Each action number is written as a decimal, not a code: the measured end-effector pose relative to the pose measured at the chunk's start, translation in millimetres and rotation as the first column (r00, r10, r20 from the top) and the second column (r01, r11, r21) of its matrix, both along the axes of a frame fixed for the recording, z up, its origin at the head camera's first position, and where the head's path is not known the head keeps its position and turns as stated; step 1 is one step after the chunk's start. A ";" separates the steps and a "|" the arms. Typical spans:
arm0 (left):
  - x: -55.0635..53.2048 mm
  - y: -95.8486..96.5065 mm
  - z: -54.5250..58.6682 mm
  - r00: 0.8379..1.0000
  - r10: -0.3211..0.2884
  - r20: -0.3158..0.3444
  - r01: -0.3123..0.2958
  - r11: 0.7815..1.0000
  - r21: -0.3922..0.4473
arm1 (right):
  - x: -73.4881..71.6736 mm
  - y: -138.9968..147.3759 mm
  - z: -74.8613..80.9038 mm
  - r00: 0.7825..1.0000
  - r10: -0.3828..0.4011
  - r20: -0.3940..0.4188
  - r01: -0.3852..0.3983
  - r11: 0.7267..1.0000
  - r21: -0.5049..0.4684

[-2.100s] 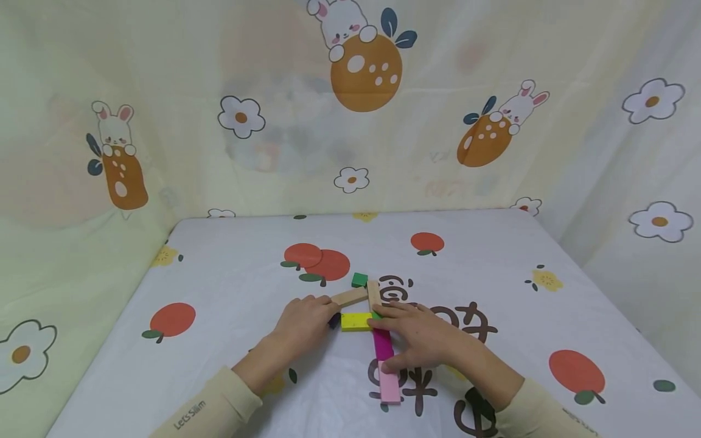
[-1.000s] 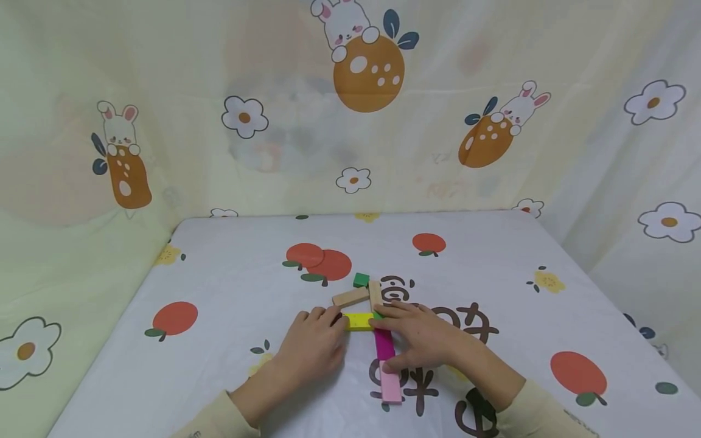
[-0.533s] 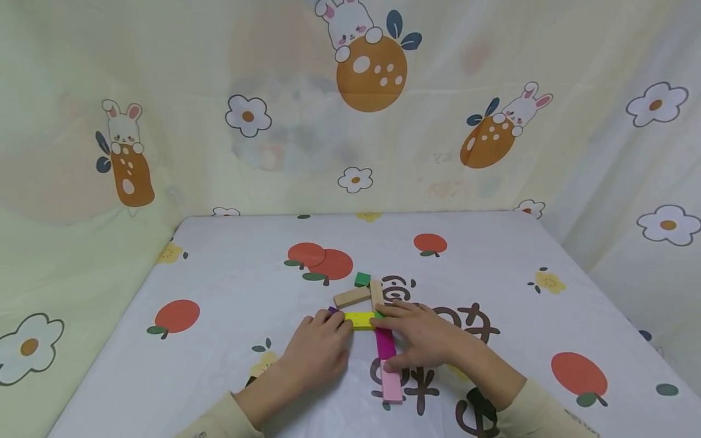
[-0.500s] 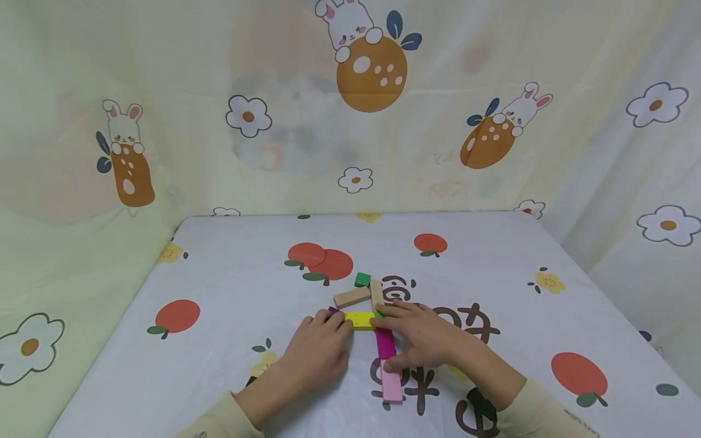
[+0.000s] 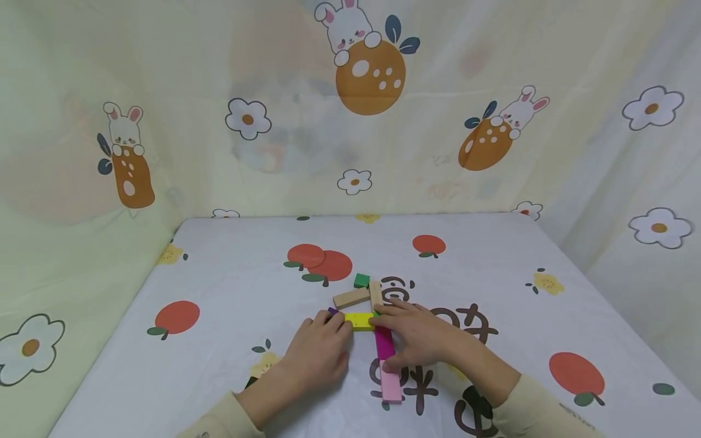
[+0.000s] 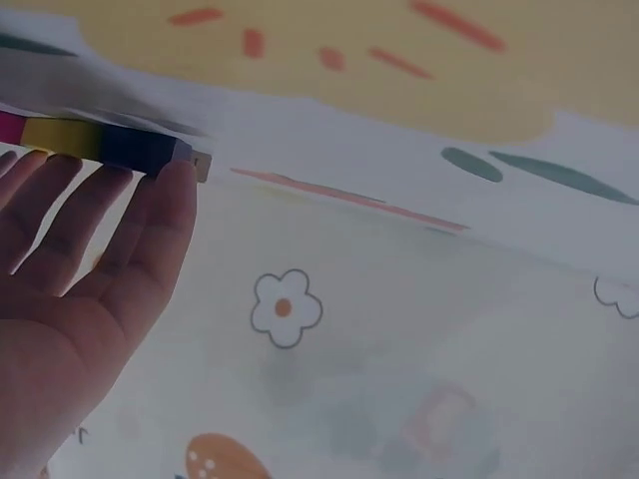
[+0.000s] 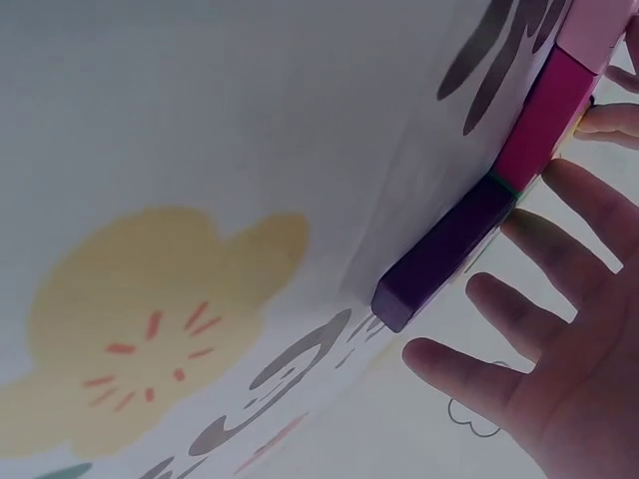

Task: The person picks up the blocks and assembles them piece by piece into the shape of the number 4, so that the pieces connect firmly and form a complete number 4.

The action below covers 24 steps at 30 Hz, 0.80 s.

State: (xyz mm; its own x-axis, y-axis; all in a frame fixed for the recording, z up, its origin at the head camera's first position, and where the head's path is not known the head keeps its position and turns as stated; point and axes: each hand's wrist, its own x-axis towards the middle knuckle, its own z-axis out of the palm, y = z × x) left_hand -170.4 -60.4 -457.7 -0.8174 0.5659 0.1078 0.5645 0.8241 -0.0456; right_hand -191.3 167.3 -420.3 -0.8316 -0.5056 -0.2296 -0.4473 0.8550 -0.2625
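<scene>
In the head view my left hand point(image 5: 320, 350) rests its fingertips at the left end of a yellow block point(image 5: 359, 321). A dark blue block point(image 6: 140, 148) lies against those fingers in the left wrist view; only a corner shows from above. My right hand point(image 5: 421, 331) lies beside a line of blocks, fingers spread, touching the yellow block's right end. Its thumb touches the pink block point(image 5: 391, 386), below the magenta block point(image 5: 385, 344). The right wrist view shows a dark purple block point(image 7: 444, 254) near the fingers. A green sliver shows beside the right fingertips.
Two plain wooden blocks point(image 5: 352, 297) lie just beyond the yellow block, one slanted and one nearly upright in the view. Behind them sits a small green block point(image 5: 361, 280). A patterned white cloth point(image 5: 230, 267) covers the table, with a printed curtain point(image 5: 296, 182) behind.
My left hand has come away from the slanted wooden block, moving nearer and right to the yellow block's left end. The right hand has stayed in place.
</scene>
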 end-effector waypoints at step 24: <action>1.5 -2.6 3.2 1.000 -0.011 0.010 0.011 1.000 -0.007 | -46.8 -32.5 18.6 0.958 0.056 -0.281 -0.075 0.995 -0.059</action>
